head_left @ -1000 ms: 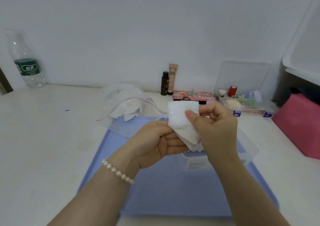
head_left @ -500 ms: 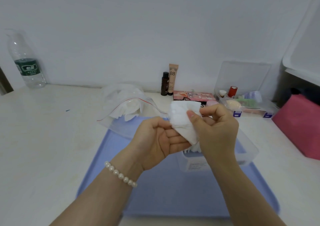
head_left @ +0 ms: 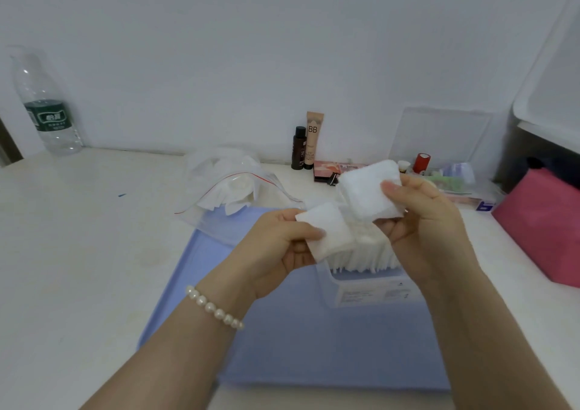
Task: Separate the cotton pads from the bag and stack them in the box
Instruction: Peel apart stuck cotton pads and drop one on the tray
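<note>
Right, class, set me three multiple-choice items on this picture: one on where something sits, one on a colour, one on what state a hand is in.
1. Where does the clear box of stacked pads stand?
A. on the blue tray
B. beside the water bottle
C. on the pink cloth

2. What colour is the seal strip on the plastic bag?
A. green
B. red
C. black

3. What is the left hand doing?
A. lying flat on the table
B. pressing the box shut
C. pinching a single cotton pad

Answers:
1 A, the box rests on the tray.
2 B, a red line runs along the bag's mouth.
3 C, thumb and fingers pinch one pad, apart from the right hand's bundle.
</note>
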{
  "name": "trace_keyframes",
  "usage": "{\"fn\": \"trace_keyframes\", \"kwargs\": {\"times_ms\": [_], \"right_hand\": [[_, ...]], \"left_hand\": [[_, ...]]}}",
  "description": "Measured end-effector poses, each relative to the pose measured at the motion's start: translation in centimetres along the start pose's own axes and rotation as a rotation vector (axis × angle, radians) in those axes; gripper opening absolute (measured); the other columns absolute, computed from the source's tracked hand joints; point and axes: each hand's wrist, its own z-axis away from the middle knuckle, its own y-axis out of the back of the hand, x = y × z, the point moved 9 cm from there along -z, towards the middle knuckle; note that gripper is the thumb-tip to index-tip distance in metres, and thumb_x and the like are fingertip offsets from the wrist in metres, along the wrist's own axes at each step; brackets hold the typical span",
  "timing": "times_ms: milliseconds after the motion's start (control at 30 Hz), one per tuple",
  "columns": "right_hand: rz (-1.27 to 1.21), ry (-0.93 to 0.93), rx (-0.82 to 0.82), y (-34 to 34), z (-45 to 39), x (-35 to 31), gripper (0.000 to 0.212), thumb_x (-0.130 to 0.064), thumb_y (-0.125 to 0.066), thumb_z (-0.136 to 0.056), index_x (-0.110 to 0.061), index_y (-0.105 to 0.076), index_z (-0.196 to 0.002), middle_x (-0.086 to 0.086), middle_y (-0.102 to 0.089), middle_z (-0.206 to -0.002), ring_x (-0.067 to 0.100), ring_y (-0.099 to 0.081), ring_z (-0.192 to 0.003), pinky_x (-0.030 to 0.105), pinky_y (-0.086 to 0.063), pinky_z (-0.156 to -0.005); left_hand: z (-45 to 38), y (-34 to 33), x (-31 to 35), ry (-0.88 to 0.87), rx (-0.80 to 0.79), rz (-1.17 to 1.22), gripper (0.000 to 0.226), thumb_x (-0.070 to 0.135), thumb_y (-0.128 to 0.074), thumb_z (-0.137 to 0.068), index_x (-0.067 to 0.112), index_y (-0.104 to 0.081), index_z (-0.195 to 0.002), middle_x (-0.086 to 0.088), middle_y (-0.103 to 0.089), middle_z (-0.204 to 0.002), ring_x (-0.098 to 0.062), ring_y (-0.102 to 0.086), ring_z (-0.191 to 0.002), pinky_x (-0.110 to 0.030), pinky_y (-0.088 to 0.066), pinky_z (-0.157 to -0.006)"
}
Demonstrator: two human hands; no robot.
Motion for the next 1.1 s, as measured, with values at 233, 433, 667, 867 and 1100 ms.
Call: {"fn": "trace_keyframes", "kwargs": {"times_ms": [233, 433, 667, 867, 1100], "right_hand": [[0.343, -0.027, -0.281, -3.0, 1.1, 1.3, 0.037, -0.003, -0.069, -0.063, -0.011, -0.067, -0.099, 0.005, -0.073, -0.083, 0.016, -0.069, -0.077, 0.031, -0.058, -0.069], [0.646, 0.116, -0.259, -3.0, 1.0, 1.0, 0.037, 0.006, -0.071, -0.072, -0.013, -0.066, -0.103, 0.004, -0.071, -0.081, 0.007, -0.067, -0.071, 0.020, -0.056, -0.064], [0.676, 0.185, -0.292, -3.1, 0.8, 0.8, 0.039, 0.007, -0.071, -0.072, -0.017, -0.065, -0.101, -0.002, -0.071, -0.074, 0.009, -0.066, -0.070, 0.023, -0.056, -0.067], [0.792, 0.254, -0.267, -3.2, 0.8, 0.7, 0.041, 0.001, -0.072, -0.074, -0.023, -0.063, -0.105, -0.002, -0.068, -0.087, 0.002, -0.062, -0.074, 0.014, -0.052, -0.066], [0.517, 0.365, 0.013, -2.7, 1.5, -0.1, 0.016, -0.022, -0.053, -0.093, -0.034, -0.062, -0.099, -0.009, -0.063, -0.101, -0.003, -0.059, -0.080, 0.015, -0.049, -0.066]], "left_hand": [[-0.1, -0.5, -0.1, -0.051, -0.026, -0.063, 0.022, -0.003, -0.047, -0.091, 0.002, -0.066, -0.098, -0.004, -0.069, -0.079, -0.010, -0.064, -0.066, -0.021, -0.053, -0.056], [-0.1, -0.4, -0.2, -0.034, -0.025, -0.084, 0.028, 0.001, -0.043, -0.094, -0.001, -0.065, -0.112, -0.019, -0.065, -0.103, -0.027, -0.060, -0.088, -0.030, -0.057, -0.071], [-0.1, -0.5, -0.5, 0.015, -0.016, -0.048, 0.033, 0.008, -0.041, -0.094, -0.003, -0.058, -0.120, -0.027, -0.060, -0.115, -0.035, -0.057, -0.101, -0.042, -0.053, -0.087], [0.2, -1.3, -0.6, 0.030, -0.046, -0.002, 0.051, 0.045, -0.033, -0.096, 0.008, -0.062, -0.115, -0.017, -0.069, -0.111, -0.029, -0.066, -0.101, -0.045, -0.053, -0.085], [0.7, -2.5, 0.2, -0.147, -0.125, 0.002, 0.046, 0.032, -0.055, -0.079, 0.008, -0.057, -0.118, -0.013, -0.069, -0.109, -0.024, -0.069, -0.093, -0.037, -0.059, -0.071]]}}
